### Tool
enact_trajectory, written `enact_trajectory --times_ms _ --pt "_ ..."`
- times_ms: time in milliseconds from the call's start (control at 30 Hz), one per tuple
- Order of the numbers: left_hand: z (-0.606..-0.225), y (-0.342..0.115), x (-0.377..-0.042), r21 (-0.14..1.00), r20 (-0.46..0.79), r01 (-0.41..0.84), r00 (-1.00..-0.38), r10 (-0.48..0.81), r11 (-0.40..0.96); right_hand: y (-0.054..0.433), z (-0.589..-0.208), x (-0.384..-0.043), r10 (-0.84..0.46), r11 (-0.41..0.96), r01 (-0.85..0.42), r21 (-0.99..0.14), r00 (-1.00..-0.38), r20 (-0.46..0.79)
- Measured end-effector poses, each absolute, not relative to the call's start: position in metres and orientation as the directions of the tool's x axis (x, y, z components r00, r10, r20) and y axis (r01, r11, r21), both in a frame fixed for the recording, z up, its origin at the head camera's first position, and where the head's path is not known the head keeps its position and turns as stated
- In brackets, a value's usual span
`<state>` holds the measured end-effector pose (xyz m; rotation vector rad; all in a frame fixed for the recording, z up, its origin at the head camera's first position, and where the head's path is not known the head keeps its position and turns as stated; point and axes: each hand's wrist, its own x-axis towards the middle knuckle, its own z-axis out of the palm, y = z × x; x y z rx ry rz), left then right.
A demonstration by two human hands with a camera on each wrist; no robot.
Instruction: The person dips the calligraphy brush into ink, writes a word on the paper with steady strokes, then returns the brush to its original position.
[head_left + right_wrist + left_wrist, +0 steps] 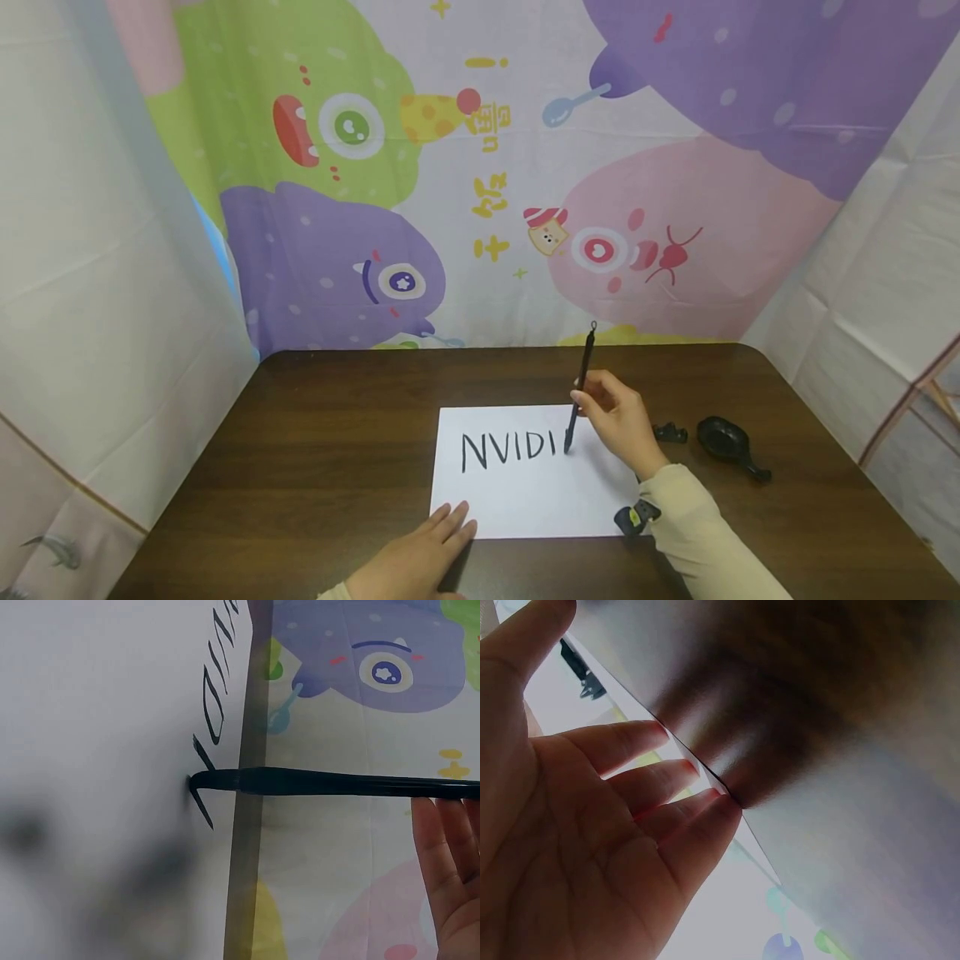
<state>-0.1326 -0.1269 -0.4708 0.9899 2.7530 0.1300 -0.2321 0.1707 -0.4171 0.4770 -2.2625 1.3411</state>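
Observation:
A white sheet of paper (525, 508) lies on the table, with the black letters NVIDI (510, 450) across its upper half. In the head view my right hand (618, 417) pinches a black ink brush (582, 379), held nearly upright. The brush (300, 781) has its bristles bent against the paper in the right wrist view, at a slanted stroke after the last I. My left hand (420, 550) rests on the sheet's lower left corner, fingers straight. In the left wrist view, the fingertips of the left hand (615, 825) touch the paper's edge.
Right of the paper sit a small black brush rest (670, 432), partly behind my right hand, and a black dish with a handle (723, 437). The dark wooden table (322, 450) meets a cartoon-printed curtain (495, 308) at its back edge.

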Motion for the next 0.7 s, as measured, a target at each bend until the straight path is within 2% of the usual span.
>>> enact_trajectory --times_ms 367,700 --pt "-0.4707 -0.1276 -0.1326 0.16 -0.16 0.626 -0.746 0.646 0.763 0.1719 -0.4181 -0.2319 -0.068 0.458 -0.492 -0.74 -0.85 0.523" --pt "-0.4715 -0.1271 -0.1324 0.154 -0.151 0.626 -0.75 0.645 0.764 0.1734 -0.4141 -0.2361 -0.058 0.396 -0.548 -0.737 -0.816 0.575"
